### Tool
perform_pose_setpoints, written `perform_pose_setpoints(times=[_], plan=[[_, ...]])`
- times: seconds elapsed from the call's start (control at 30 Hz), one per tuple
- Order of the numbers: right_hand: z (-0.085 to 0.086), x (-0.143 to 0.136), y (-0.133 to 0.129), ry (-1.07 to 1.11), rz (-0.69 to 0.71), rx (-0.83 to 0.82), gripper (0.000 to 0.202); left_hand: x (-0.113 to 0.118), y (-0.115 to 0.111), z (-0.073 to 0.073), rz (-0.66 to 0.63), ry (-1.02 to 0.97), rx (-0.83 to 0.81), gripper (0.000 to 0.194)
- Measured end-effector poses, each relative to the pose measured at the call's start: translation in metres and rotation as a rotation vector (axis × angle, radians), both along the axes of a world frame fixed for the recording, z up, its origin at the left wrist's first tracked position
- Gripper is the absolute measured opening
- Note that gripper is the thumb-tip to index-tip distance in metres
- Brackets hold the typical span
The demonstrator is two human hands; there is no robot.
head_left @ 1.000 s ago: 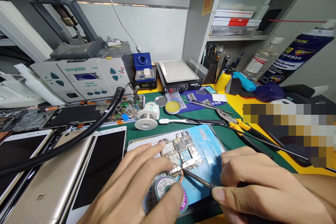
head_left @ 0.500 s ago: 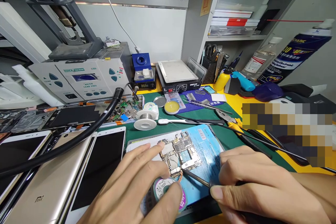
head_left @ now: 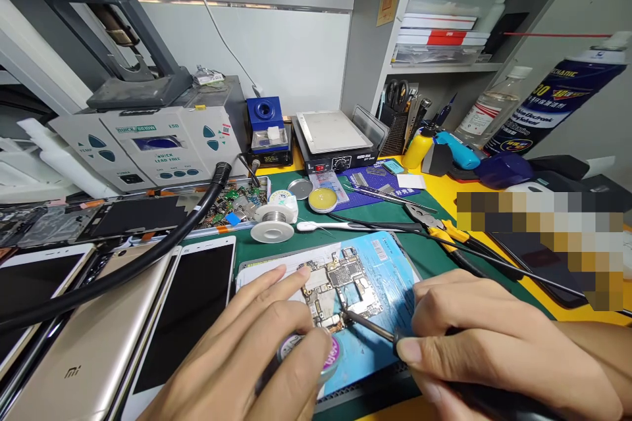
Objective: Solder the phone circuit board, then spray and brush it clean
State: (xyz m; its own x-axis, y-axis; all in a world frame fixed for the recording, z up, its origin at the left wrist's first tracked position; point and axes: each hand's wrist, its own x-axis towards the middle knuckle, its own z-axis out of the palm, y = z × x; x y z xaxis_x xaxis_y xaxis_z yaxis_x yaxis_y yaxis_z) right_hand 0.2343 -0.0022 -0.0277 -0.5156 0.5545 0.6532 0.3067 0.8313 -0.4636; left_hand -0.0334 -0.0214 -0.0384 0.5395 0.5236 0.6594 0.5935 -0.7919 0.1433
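A phone circuit board (head_left: 323,279) lies on a blue and white sheet (head_left: 392,279). My left hand (head_left: 241,348) is closed on a small round spool of desoldering braid (head_left: 332,358), thumb and fingers on its sides. Its outstretched fingertips reach the board's left edge. A short copper end of braid (head_left: 337,327) shows at the board's lower edge. In my right hand (head_left: 484,342) is a soldering iron (head_left: 374,327), gripped like a pen, its dark tip at the lower middle of the board. Whether the tip touches the board or the braid I cannot tell.
Several phones (head_left: 69,355) lie at the left, crossed by a thick black hose (head_left: 182,240). Behind the board are a solder reel (head_left: 271,230), a tin of yellow paste (head_left: 322,199), a white brush (head_left: 336,227) and pliers (head_left: 434,223). A hot-air station (head_left: 158,145) stands behind.
The spool has tilted and shifted under my left hand, hiding more of its label. The iron's tip has moved slightly up and right, and less braid shows.
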Motion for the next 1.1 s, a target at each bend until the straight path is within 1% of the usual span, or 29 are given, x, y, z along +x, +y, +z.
perform_pose_setpoints(times=[0.1, 0.2, 0.27, 0.33, 0.4, 0.5, 0.53, 0.6, 0.67, 0.73, 0.77, 0.83, 0.9, 0.97, 1.1], plan=[[0.002, 0.002, 0.003, -0.111, -0.010, 0.100, 0.010, -0.001, -0.001, 0.000, 0.020, 0.027, -0.004, 0.021], [0.004, 0.002, 0.007, -0.211, 0.000, 0.201, 0.021, -0.001, 0.000, 0.002, 0.010, 0.026, -0.004, 0.023], [0.004, 0.001, 0.008, -0.224, 0.009, 0.216, 0.025, -0.001, 0.001, 0.003, 0.000, 0.026, 0.002, 0.025], [0.003, -0.001, 0.006, -0.209, 0.022, 0.198, 0.025, -0.001, 0.003, 0.002, 0.011, 0.028, 0.009, 0.023], [0.001, -0.002, 0.003, -0.176, 0.032, 0.161, 0.020, -0.001, 0.003, 0.001, 0.032, 0.037, 0.020, 0.022], [-0.002, -0.003, 0.000, -0.059, 0.009, 0.068, 0.007, -0.002, 0.003, -0.001, 0.056, 0.052, 0.052, 0.021], [-0.002, -0.002, 0.001, -0.012, -0.009, 0.031, 0.009, -0.001, 0.003, -0.002, 0.057, 0.050, 0.070, 0.021], [-0.001, 0.001, 0.006, 0.039, 0.033, 0.015, 0.016, -0.001, 0.002, -0.002, 0.061, 0.039, 0.095, 0.019], [0.001, 0.004, 0.014, 0.012, 0.187, 0.092, 0.017, -0.001, 0.002, -0.002, 0.066, 0.039, 0.093, 0.020], [0.002, 0.005, 0.019, -0.014, 0.284, 0.156, 0.018, -0.001, 0.002, -0.001, 0.067, 0.038, 0.074, 0.020], [0.003, 0.005, 0.018, -0.015, 0.272, 0.149, 0.019, -0.002, 0.002, -0.001, 0.067, 0.039, 0.063, 0.020], [0.003, 0.001, 0.011, 0.027, 0.154, 0.084, 0.022, -0.002, 0.002, 0.000, 0.062, 0.036, 0.061, 0.020], [0.001, -0.004, 0.001, 0.094, -0.032, -0.008, 0.028, -0.003, 0.001, 0.000, 0.057, 0.029, 0.059, 0.021], [0.000, -0.007, -0.008, 0.126, -0.137, -0.045, 0.032, -0.004, 0.000, 0.001, 0.045, 0.016, 0.046, 0.023], [-0.001, -0.006, -0.013, 0.120, -0.145, -0.063, 0.033, -0.004, -0.002, 0.004, 0.036, 0.017, -0.026, 0.027]])
